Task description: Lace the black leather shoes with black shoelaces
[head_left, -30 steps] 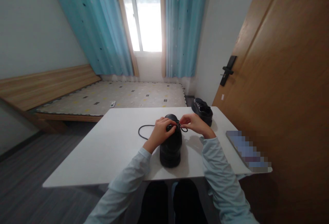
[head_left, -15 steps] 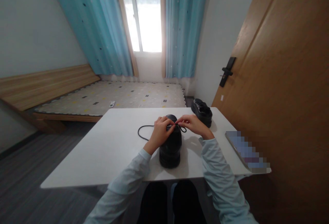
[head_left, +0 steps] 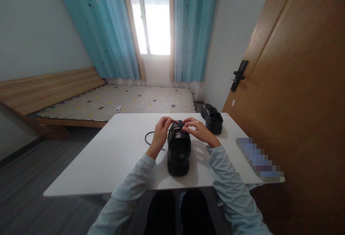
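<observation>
A black shoe [head_left: 179, 156] stands upright on the white table [head_left: 107, 166], its toe pointing away from me and its opening toward me. My left hand [head_left: 161, 130] is at the left of its tongue, thumb and fingers pinched on the black shoelace. My right hand [head_left: 198, 130] is over the right side of the lacing, its curled fingertips closed on the lace there. A loose stretch of shoelace [head_left: 147, 138] curves over the table left of the shoe, partly hidden behind my left hand.
The second black shoe [head_left: 213, 120] stands at the table's back right. A flat blurred-out object [head_left: 258, 159] lies along the right edge, near the wooden door [head_left: 302, 94]. Beyond the table is a bed [head_left: 140, 100] with a small white device [head_left: 118, 109] on it.
My left hand has moved left and slightly away from me, uncovering more of the lacing. The small lace loop at my right fingers no longer shows, and the loose lace at left has shifted.
</observation>
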A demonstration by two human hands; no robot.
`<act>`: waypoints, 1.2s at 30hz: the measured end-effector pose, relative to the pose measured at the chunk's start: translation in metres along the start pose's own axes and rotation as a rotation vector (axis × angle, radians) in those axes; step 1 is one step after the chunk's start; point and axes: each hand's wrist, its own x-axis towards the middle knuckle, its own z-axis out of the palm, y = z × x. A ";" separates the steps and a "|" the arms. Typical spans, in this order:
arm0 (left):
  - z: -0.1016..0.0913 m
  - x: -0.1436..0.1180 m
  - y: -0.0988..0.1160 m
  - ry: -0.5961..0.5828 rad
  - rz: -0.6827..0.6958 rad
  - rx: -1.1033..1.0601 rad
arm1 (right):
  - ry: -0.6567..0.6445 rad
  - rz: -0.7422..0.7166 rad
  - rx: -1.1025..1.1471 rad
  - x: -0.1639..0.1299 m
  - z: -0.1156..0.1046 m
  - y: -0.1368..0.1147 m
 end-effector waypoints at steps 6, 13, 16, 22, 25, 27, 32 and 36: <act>-0.001 -0.001 0.003 -0.044 -0.092 -0.344 | -0.042 -0.025 0.026 -0.003 -0.001 0.003; -0.007 -0.001 0.008 -0.037 -0.033 -0.290 | -0.090 0.043 0.006 -0.004 0.000 0.008; -0.010 0.001 0.005 -0.062 0.007 -0.276 | -0.099 0.019 -0.016 -0.004 -0.001 0.008; -0.020 0.005 0.004 -0.079 0.071 -0.198 | -0.111 0.016 -0.013 -0.005 -0.001 0.011; -0.026 0.005 0.007 -0.130 0.097 -0.024 | -0.109 0.012 -0.011 -0.005 -0.001 0.012; -0.028 0.004 0.008 -0.187 0.110 0.095 | -0.105 -0.010 -0.002 -0.005 -0.001 0.011; -0.033 0.004 0.009 -0.285 0.178 0.377 | -0.066 -0.130 0.000 -0.004 0.003 -0.001; -0.039 0.006 0.009 -0.367 0.267 0.551 | -0.003 -0.133 -0.029 -0.002 0.017 -0.008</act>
